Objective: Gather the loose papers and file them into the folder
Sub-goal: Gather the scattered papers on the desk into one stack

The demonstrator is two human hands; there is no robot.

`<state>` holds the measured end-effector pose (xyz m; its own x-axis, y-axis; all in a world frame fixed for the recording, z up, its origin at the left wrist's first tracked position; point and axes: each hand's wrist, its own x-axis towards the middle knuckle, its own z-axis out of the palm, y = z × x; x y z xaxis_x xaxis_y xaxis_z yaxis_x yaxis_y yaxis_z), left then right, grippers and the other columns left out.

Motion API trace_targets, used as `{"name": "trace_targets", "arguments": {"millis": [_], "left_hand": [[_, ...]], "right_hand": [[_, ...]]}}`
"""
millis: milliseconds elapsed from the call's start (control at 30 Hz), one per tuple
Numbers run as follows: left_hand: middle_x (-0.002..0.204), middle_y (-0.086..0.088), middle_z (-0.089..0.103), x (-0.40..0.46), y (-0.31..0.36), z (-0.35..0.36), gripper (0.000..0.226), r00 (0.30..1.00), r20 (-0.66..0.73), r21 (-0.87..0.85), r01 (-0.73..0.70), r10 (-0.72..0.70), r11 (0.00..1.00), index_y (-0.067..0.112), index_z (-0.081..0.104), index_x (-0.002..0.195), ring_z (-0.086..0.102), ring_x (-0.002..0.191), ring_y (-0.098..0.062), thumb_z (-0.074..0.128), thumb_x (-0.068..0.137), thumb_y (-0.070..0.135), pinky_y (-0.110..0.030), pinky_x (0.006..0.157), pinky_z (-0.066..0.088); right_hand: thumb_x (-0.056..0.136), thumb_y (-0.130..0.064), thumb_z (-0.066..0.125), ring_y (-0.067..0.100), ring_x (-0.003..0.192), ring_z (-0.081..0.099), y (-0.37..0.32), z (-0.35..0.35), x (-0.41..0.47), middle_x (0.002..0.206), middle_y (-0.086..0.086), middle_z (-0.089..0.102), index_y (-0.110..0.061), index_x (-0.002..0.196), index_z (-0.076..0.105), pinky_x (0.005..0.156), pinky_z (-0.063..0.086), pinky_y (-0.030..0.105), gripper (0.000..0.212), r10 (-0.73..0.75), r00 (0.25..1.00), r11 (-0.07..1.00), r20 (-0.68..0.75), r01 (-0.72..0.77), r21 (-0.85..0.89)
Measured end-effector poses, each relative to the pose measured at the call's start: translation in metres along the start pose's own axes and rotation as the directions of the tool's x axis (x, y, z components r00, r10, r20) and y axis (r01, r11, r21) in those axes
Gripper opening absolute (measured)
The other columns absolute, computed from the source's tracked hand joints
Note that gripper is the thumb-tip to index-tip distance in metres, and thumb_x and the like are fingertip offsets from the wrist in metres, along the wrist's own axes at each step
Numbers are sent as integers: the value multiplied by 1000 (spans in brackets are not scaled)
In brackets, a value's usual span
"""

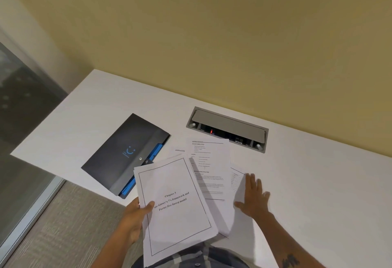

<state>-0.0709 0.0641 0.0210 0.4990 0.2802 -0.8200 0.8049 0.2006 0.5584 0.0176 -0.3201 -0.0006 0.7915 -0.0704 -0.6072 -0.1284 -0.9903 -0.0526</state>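
My left hand [133, 219] grips a stack of printed sheets [176, 210] by its left edge, thumb on the top page, which reads "Chapter 3". The stack is lifted above the near edge of the white table [318, 182]. More loose papers [210, 168] lie flat on the table just beyond it, partly hidden under the held stack. My right hand [253, 197] lies flat with fingers spread on the right edge of those loose papers. A dark folder [121, 155] with blue inner pockets and a snap button lies closed to the left.
A grey cable and power box [228, 128] is sunk into the table behind the papers, its lid raised. A yellow wall stands at the back. The table's left edge drops to the floor beside a glass partition [21, 119].
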Motion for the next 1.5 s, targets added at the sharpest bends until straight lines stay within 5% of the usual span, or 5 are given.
{"name": "trace_targets", "arguments": {"millis": [233,400,567,1000,1500], "left_hand": [[116,-8,77,-5,4,0,27,1000,-14,-43,-8,8,999,19,68,122,70,111,-33,71,95,13,-56,96,56],[110,-4,78,-9,8,4,24,999,-25,-60,-42,40,997,23,68,117,72,104,-29,72,95,14,-48,83,60],[117,-8,79,-8,8,3,30,998,-13,-75,-57,56,996,19,68,124,73,109,-34,72,95,13,-59,95,58],[120,-7,80,-5,17,9,40,985,128,-137,-96,114,986,20,68,131,75,114,-32,75,92,18,-60,101,56],[126,-7,77,-23,33,19,39,938,316,-37,-136,141,990,20,65,134,73,118,-28,71,96,19,-54,108,52]], "right_hand": [[94,-43,72,26,160,20,1,17,-13,171,7,26,-14,165,12,129,12,52,98,-5,981,998,-193,16,56],[91,-17,77,33,108,71,-2,33,-29,124,9,74,-17,145,52,95,56,41,60,245,934,828,-259,-63,557],[88,-16,80,38,96,70,5,29,-37,109,14,74,-10,111,66,83,61,44,28,484,858,582,-174,-167,796],[94,-4,69,8,58,53,71,-53,-77,67,-12,56,-19,79,57,52,38,21,24,456,674,706,-581,124,698],[103,-17,61,3,112,72,-51,-48,-67,116,-17,79,-38,112,76,96,53,28,27,-123,969,267,-213,239,934]]}}
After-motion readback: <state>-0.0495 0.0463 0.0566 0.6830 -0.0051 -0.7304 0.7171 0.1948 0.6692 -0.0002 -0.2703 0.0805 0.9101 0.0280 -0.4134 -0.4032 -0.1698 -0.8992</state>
